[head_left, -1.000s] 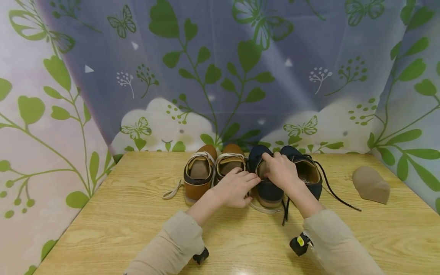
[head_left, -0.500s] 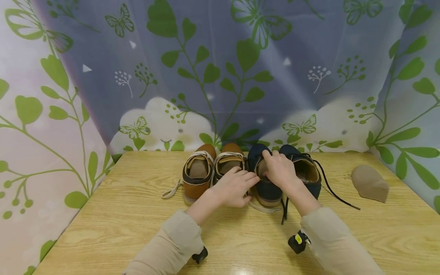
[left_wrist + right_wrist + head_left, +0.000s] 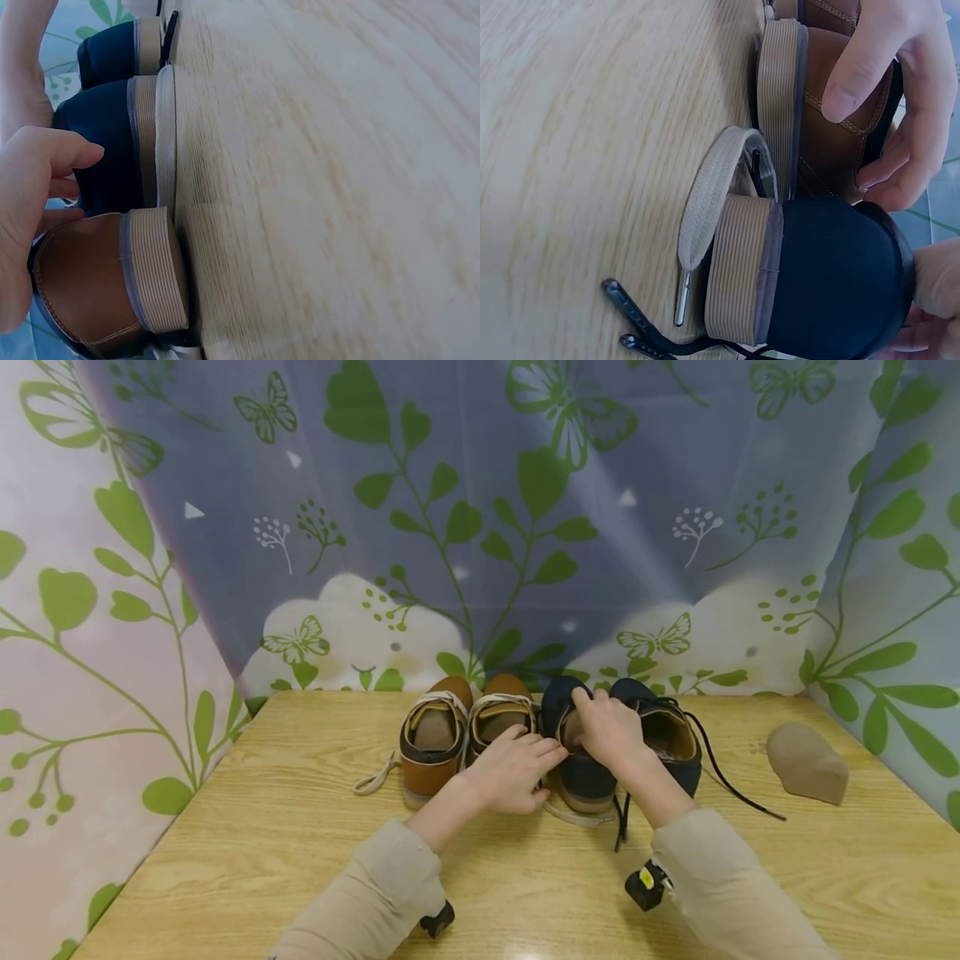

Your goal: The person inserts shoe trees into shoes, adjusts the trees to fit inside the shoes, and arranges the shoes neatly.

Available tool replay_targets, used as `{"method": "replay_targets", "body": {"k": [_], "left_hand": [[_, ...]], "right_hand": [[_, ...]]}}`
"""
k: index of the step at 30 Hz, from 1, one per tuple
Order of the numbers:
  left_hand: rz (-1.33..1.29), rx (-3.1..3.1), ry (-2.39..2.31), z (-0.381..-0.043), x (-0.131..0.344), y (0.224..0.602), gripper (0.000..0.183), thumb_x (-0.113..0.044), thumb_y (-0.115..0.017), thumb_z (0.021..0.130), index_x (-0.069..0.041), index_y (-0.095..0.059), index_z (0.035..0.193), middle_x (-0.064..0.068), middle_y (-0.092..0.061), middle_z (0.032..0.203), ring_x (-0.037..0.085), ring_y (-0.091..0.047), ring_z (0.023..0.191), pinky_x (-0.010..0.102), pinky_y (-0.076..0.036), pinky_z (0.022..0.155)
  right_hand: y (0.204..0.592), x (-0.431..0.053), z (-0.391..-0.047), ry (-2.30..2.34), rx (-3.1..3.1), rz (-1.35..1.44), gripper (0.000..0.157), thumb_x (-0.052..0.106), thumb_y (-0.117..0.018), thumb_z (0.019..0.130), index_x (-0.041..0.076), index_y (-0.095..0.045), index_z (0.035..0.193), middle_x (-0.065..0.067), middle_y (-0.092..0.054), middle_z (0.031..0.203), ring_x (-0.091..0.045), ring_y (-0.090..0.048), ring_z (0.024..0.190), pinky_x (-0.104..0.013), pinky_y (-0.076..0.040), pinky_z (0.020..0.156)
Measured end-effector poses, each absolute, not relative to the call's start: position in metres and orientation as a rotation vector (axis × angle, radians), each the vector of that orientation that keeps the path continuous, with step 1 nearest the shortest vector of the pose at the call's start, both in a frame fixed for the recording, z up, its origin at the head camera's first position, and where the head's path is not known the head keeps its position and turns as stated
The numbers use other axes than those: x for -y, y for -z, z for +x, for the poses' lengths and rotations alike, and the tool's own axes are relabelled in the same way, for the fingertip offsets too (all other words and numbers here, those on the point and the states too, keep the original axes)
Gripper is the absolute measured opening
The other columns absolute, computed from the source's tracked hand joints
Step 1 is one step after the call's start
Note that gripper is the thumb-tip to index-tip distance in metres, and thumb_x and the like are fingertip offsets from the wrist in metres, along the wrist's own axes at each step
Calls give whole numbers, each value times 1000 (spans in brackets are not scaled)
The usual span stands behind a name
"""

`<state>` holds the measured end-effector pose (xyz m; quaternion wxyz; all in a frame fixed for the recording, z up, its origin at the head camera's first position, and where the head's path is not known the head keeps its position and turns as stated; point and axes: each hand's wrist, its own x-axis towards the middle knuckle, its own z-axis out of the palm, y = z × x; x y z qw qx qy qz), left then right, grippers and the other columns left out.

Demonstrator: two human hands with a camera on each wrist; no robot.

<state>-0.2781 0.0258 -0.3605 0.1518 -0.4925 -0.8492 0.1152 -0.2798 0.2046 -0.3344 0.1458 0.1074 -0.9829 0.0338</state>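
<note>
My right hand reaches into the opening of the left navy shoe; some of its fingertips are hidden there, and a tan insole shows beside them. My left hand crosses over the right brown shoe, its fingers extended with the tips at the navy shoe's heel collar. In the right wrist view, the left thumb hangs free beside the brown heel. The other navy shoe, with loose black laces, stands under the right forearm. A left brown shoe completes the row.
A beige insole-shaped piece lies flat at the right of the wooden table. A black lace trails towards it. A pale lace end lies left of the brown shoes. A patterned cloth hangs behind.
Both hands stay nearly where they were. The right forearm has shifted very slightly left; the shoes have not visibly moved.
</note>
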Motion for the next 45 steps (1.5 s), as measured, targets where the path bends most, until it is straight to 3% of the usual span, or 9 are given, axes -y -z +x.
{"method": "replay_targets", "body": {"k": [17,27,45], "left_hand": [[-1418,2438,-306,-278,-26,362,57,-42,-57,88,-17,-45,138,-4,-48,134,16,-46,121,40,-29,103],[-1414,2410,-319,-279,-25,361,58,-43,-57,88,-18,-46,138,-4,-49,133,15,-46,119,39,-30,102],[-1420,2441,-315,-278,-25,360,58,-43,-57,88,-17,-45,139,-2,-48,135,16,-45,121,40,-29,103]], "right_hand": [[335,-203,-279,-30,2844,315,41,18,-78,75,3,-48,99,-18,-51,81,-26,-50,54,-37,-44,44],[331,-202,-276,71,2775,353,13,9,-65,86,2,-57,95,-15,-53,75,-23,-47,48,-36,-43,41],[330,-202,-283,55,2787,265,20,15,-71,82,3,-61,95,-12,-56,77,-22,-48,51,-36,-43,44]]}}
